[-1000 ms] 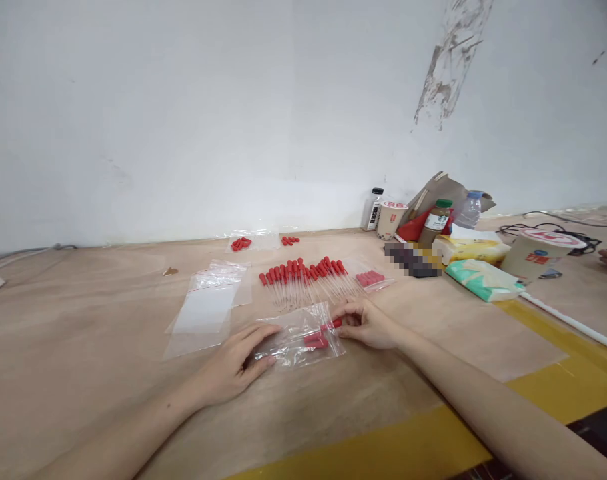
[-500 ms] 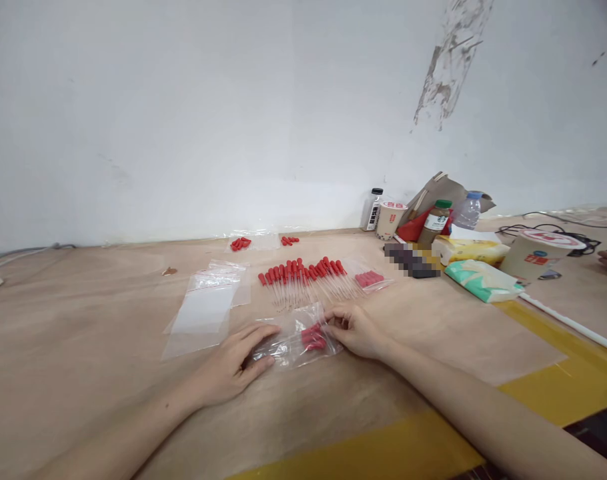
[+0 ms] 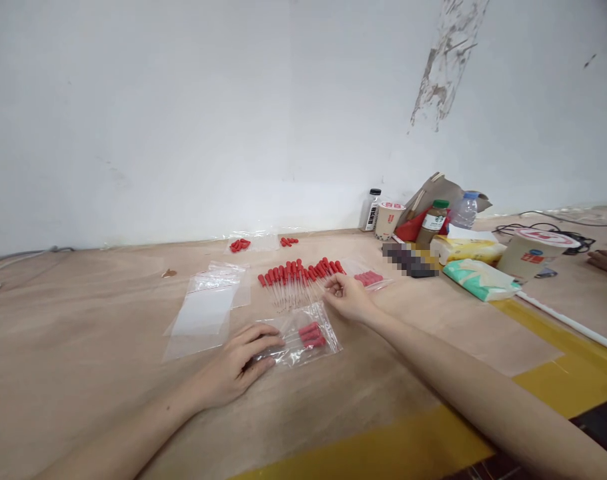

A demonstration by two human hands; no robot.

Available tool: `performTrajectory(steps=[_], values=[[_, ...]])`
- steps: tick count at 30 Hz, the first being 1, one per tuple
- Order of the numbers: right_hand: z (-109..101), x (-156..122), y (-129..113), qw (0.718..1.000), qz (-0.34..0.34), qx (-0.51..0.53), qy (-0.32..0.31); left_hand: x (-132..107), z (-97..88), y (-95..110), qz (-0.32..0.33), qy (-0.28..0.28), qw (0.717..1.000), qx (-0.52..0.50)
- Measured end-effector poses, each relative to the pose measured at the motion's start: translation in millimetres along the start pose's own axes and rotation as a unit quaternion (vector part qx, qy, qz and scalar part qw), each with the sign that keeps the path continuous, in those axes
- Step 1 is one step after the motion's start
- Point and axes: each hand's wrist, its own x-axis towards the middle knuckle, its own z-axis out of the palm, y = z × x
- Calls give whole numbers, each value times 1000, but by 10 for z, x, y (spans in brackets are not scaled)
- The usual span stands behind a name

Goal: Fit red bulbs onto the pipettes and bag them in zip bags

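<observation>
My left hand (image 3: 238, 363) lies on the table with its fingers resting flat on the left end of a clear plastic bag (image 3: 303, 337) that holds several red-capped droppers. My right hand (image 3: 347, 298) is farther back, at the near right end of a row of loose red-capped glass droppers (image 3: 298, 280). Its fingertips are pinched together over the glass stems; I cannot make out whether a dropper is between them.
Empty clear bags (image 3: 208, 307) lie to the left. Another filled bag (image 3: 368, 279) lies right of the row, and red caps (image 3: 241, 245) sit by the wall. Cups, bottles, tissue packs (image 3: 478, 279) and cables crowd the right, where another person's hand (image 3: 606, 260) rests.
My right hand has left the mouth of the near bag and moved back to the row of loose droppers. My left hand has stayed on the bag.
</observation>
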Motion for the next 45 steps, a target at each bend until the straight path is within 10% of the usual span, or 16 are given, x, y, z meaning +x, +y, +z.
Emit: performTrajectory(steps=[10, 17, 22, 31, 38, 45], values=[[375, 504, -400, 978, 129, -151, -62, -11, 15, -6, 14, 6, 1000, 5], [178, 482, -422, 977, 127, -148, -83, -15, 7, -3, 17, 10, 1000, -3], [-117, 196, -209, 993, 96, 44, -55, -14, 12, -15, 16, 4, 1000, 2], [-99, -322, 78, 924, 101, 360, 78, -25, 34, -52, 7, 4, 1000, 12], [3, -413, 44, 875, 159, 457, 3, -23, 34, -51, 3, 4, 1000, 12], [-132, -461, 75, 972, 71, 198, -100, -25, 29, -36, -4, 1, 1000, 11]])
